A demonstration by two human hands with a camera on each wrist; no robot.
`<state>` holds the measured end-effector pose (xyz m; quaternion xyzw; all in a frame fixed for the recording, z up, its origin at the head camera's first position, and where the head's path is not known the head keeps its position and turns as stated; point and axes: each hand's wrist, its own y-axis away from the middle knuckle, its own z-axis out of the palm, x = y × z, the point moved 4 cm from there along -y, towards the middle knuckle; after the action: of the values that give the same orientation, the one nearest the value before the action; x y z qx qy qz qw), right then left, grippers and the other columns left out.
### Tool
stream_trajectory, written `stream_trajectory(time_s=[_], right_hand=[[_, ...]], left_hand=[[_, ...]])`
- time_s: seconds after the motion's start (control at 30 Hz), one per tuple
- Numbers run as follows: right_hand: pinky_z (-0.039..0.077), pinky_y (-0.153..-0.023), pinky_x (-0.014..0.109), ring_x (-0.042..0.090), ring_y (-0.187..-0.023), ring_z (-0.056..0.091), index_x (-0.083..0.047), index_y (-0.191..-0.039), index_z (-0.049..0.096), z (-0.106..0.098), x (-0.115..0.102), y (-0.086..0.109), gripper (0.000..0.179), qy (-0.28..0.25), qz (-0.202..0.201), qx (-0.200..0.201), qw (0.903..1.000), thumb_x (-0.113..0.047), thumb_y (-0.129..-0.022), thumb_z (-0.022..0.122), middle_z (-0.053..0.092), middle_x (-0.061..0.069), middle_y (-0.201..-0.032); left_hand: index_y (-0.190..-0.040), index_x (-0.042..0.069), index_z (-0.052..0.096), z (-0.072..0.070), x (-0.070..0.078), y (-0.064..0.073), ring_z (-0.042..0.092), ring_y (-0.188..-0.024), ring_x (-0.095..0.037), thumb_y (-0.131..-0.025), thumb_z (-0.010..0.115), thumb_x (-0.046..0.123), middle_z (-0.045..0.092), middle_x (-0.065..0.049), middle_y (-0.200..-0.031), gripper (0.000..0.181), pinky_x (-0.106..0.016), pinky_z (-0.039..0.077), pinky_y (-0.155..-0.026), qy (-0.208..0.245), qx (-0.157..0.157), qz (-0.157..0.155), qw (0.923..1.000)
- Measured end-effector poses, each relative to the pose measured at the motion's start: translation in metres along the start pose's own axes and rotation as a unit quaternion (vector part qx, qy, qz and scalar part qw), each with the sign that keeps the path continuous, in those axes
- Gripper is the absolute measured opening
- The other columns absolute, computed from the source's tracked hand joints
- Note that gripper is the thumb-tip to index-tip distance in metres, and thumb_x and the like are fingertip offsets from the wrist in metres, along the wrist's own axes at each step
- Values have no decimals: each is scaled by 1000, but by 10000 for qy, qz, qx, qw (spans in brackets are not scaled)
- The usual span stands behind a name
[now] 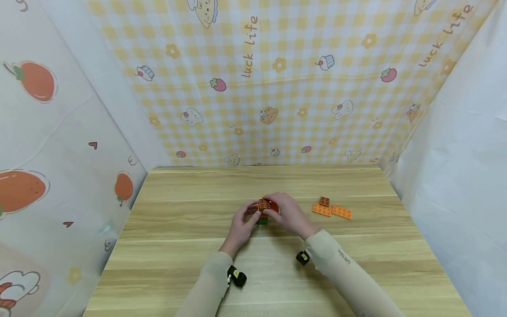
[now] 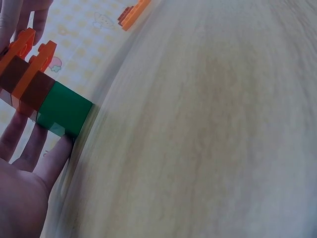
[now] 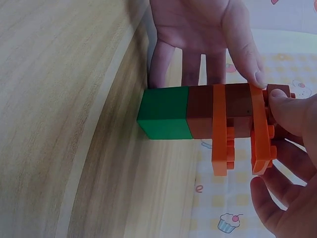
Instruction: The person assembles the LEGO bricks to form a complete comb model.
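Brick tower (image 3: 201,111), one, mid-worktop (image 1: 178,246), between left hand (image 1: 242,224) and right hand (image 1: 289,213); wrist views list its layers, green brick (image 3: 166,114) to top brown brick (image 1: 264,204), mostly covered in the head view, which shows whole two loose orange plates (image 1: 321,210) and small brown brick (image 1: 324,201); long axis upright, green end down, built-in orange plates (image 3: 219,158) jutting toward the right hand; left grip: clamped about the tower; right grip: pinched on the top brown brick
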<state>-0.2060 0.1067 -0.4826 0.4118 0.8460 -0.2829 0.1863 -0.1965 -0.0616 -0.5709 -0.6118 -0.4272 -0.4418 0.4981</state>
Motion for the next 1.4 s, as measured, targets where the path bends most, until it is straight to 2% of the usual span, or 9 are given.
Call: stream_trajectory(time_s=[0.27, 0.43, 0.63, 1.0, 1.4], right_hand=[[56, -96, 47, 27, -109, 67, -1, -129, 70, 2, 2, -1, 37, 68, 10, -22, 10000, -14, -95, 79, 75, 10, -119], [56, -95, 47, 28, -110, 67, -2, -128, 70, 2, 1, -1, 37, 176, -5, -71, 9998, -14, -95, 80, 75, 10, -119], [56, -92, 45, 27, -108, 66, -2, -128, 70, 1, -1, -2, 36, 366, -29, -164, 9992, -14, -95, 79, 74, 10, -116], [56, -96, 44, 27, -109, 68, -3, -126, 71, -2, -7, -6, 35, 946, -271, -271, 9948, -18, -95, 80, 75, 9, -116], [56, -97, 46, 28, -112, 67, -3, -129, 69, 0, -2, -5, 37, 605, -96, -317, 9976, -19, -97, 78, 74, 10, -120]], left_hand=[[-143, 8, 59, -1, 2, 2, 61, -126, -38, -106, 62, 9, 66, -18, -134, 37, -59, 43, -111, 16, 4, -33, 10000], [-142, 12, 61, -3, 0, 2, 62, -125, -38, -106, 63, 11, 67, -16, -133, 36, -61, 43, -111, 145, -78, 33, 9999], [-141, 16, 62, -4, -2, 1, 62, -125, -35, -107, 63, 17, 67, -13, -132, 34, -61, 44, -111, -2, -122, 20, 9999], [-142, 12, 60, -3, 1, 1, 63, -124, -34, -107, 63, 19, 67, -14, -133, 35, -53, 49, -107, -199, -141, 124, 9996], [-142, 13, 61, -4, -1, -1, 63, -125, -31, -106, 64, 13, 68, -12, -134, 36, -50, 46, -110, -49, -171, -105, 9998]])
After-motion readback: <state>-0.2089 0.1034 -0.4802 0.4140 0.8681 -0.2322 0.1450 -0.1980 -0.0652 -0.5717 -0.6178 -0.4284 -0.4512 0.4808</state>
